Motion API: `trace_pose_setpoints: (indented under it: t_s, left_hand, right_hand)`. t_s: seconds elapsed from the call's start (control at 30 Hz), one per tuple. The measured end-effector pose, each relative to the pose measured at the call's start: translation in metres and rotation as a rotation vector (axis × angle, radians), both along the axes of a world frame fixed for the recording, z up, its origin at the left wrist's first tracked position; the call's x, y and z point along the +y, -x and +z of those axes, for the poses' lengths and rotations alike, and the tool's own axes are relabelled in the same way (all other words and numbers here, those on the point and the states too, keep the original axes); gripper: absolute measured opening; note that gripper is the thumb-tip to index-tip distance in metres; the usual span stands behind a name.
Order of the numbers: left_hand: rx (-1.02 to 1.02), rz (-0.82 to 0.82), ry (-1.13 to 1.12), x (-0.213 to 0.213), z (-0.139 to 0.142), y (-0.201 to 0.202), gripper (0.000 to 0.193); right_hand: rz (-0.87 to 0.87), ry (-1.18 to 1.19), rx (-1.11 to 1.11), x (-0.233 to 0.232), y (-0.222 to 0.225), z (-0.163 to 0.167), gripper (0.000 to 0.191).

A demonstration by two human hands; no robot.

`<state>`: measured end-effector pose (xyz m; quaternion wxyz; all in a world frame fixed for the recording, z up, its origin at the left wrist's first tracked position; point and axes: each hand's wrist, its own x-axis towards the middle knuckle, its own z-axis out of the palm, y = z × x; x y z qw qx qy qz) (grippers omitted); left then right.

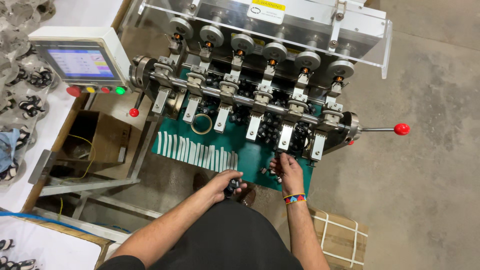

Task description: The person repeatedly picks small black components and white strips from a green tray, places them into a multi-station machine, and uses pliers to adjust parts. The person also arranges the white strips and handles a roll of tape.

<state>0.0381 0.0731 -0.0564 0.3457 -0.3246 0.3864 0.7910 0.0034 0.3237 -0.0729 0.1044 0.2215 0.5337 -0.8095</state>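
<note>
A multi-station winding machine (260,75) stands in front of me, with a row of several metal clamps over a green work plate (250,155). My left hand (226,181) is curled at the plate's near edge, closed on a few small black parts. My right hand (286,170), with a beaded wristband, reaches up under the second clamp from the right (286,136), fingertips pinching a small black part there. A pile of small black parts (260,122) lies on the plate behind the clamps.
White strips (197,150) lie in a row on the plate, with a tape ring (202,123) behind them. A touchscreen control box (82,62) with coloured buttons sits at left, red-knobbed levers (401,129) at both ends. Cardboard boxes (340,235) stand on the concrete floor.
</note>
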Motion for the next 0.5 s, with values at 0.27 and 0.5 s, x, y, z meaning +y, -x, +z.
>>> trace_pose_setpoints:
  t_s: [0.27, 0.5]
  left_hand:
    - [0.138, -0.09, 0.01, -0.009, 0.012, -0.001, 0.027]
    - [0.417, -0.078, 0.103, 0.006, 0.027, 0.025, 0.015]
  right_hand:
    - [-0.112, -0.082, 0.022, -0.011, 0.003, -0.009, 0.033]
    - [0.242, -0.091, -0.123, -0.029, -0.02, 0.023, 0.041]
